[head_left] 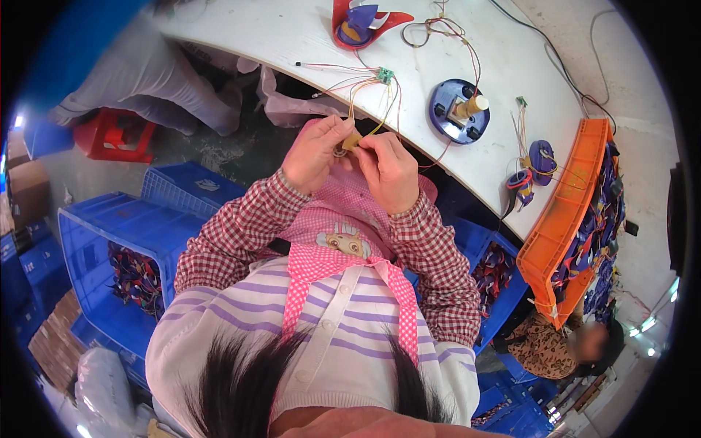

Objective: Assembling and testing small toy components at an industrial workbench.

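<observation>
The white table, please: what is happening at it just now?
A person in checked sleeves holds a small yellow part with both left hand and right hand, close to the table's near edge. Thin wires run toward the hands from a green circuit board on the white table. To the right stand a blue round base and an orange crate.

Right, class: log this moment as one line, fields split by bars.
left hand: on yellow piece | right hand: on same piece | board: on table | yellow wires: from board toward hands
</observation>
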`<act>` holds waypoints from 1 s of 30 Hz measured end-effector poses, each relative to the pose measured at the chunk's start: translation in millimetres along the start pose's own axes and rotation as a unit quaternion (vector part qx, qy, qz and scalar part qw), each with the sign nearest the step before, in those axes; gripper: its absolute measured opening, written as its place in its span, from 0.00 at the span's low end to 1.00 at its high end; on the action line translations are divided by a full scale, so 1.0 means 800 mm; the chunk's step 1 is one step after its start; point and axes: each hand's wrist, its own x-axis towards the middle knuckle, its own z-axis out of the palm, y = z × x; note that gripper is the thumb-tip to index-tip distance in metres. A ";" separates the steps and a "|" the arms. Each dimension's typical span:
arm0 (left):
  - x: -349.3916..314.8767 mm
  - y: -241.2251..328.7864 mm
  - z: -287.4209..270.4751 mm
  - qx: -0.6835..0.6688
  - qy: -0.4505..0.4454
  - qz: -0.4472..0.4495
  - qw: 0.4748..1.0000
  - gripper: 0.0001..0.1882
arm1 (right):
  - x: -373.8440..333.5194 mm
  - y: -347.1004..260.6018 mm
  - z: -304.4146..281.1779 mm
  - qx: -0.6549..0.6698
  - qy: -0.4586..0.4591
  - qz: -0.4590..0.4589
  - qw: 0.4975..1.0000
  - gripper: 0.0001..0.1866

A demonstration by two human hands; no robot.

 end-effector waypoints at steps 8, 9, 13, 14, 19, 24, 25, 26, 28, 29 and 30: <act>0.004 -0.007 -0.002 0.012 0.031 -0.005 0.999 0.10 | -0.001 0.005 0.003 -0.025 0.009 -0.051 0.998 0.10; 0.005 -0.007 -0.001 0.012 0.028 -0.007 0.999 0.10 | -0.001 0.006 0.003 -0.027 0.011 -0.049 0.998 0.10; 0.011 -0.005 0.005 0.029 0.024 0.024 0.999 0.09 | 0.001 0.008 0.001 -0.015 0.033 -0.051 0.998 0.10; 0.011 -0.001 0.013 0.054 0.043 0.032 0.997 0.09 | 0.003 0.008 -0.002 -0.018 0.035 -0.048 0.998 0.10; 0.076 0.039 0.021 0.513 0.062 0.269 0.813 0.10 | 0.008 -0.008 -0.041 -0.027 0.081 0.015 0.996 0.13; 0.154 0.052 0.027 0.681 0.057 0.388 0.618 0.08 | -0.008 0.028 -0.099 -0.060 0.108 0.125 0.985 0.17; 0.163 0.053 0.028 0.688 0.061 0.422 0.587 0.08 | -0.001 0.039 -0.109 -0.071 0.122 0.127 0.982 0.18; 0.171 0.055 0.029 0.694 0.065 0.455 0.554 0.07 | 0.007 0.045 -0.117 -0.071 0.126 0.129 0.981 0.18; 0.179 0.058 0.030 0.702 0.076 0.518 0.482 0.06 | 0.026 0.055 -0.129 -0.074 0.157 0.162 0.971 0.20; 0.180 0.059 0.031 0.703 0.071 0.520 0.480 0.06 | 0.032 0.065 -0.131 -0.072 0.163 0.164 0.970 0.20; 0.178 0.058 0.031 0.701 0.067 0.532 0.470 0.07 | 0.039 0.076 -0.131 -0.083 0.162 0.154 0.971 0.19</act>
